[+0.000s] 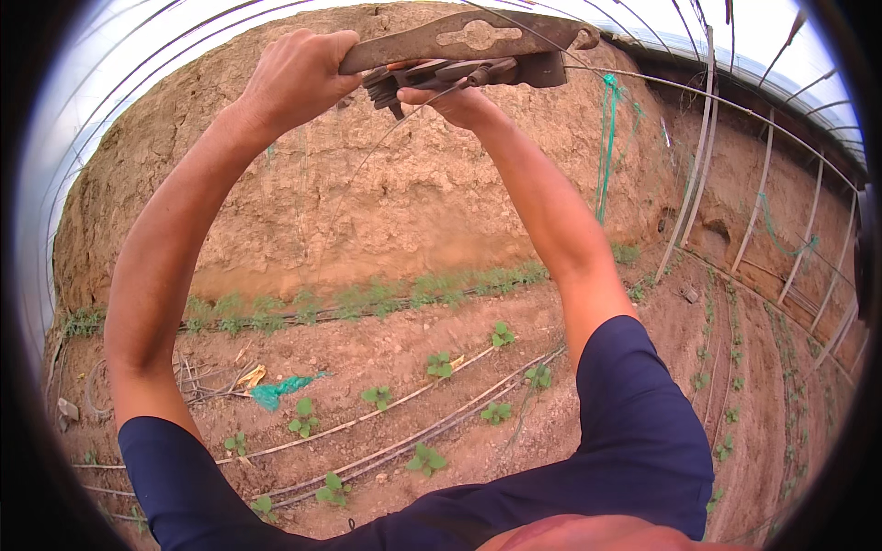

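Raised overhead, a rusty metal wire tightener [404, 52] with a long flat lever and a slot cut through it lies across the top of the view. My left hand [299, 78] is closed round the lever's left end. Beneath the tool, my right hand [452, 104] grips its darker lower part, which has a coiled or threaded piece at its left. Some of the right fingers are hidden behind the metal. A thin wire [386, 138] slants down to the left from beside the right hand. Another line [661, 81] runs off to the right from the tool's right end.
An earthen wall [404, 207] rises in front. Young plants [425, 459] and drip hoses [386, 456] line the soil below. Wooden poles [695, 156] and green twine [606, 151] stand and hang at the right. Crumpled green netting [276, 393] lies at left.
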The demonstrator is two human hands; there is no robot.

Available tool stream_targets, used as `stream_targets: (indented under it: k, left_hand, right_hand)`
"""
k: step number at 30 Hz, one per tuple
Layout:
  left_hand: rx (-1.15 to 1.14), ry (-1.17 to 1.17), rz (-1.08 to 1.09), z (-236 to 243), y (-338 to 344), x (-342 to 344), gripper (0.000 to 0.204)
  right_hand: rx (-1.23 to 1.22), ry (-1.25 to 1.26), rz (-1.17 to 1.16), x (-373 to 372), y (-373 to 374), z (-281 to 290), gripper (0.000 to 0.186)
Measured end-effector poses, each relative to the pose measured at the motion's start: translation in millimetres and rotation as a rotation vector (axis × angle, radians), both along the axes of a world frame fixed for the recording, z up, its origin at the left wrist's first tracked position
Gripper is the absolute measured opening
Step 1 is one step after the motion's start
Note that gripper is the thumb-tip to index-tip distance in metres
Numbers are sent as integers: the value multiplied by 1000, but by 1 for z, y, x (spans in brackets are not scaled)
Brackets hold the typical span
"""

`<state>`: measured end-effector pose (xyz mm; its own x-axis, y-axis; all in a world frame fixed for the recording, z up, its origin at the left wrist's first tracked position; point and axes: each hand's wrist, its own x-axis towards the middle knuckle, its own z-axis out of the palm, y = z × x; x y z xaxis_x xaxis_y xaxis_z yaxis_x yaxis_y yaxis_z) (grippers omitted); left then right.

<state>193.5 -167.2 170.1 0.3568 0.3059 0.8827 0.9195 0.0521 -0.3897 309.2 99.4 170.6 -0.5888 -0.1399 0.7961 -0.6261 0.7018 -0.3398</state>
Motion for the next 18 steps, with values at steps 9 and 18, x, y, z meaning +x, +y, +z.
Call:
stream_targets:
  k: [9,18]
  left_hand:
    - [134,-488,-444,19,-6,-12,21]
    - [133,-191,-4,20,-21,-25,19]
  right_hand:
    - [-45,-110,40,-3,-2,6,50]
    - [34,-27,34,-6,4,5,48]
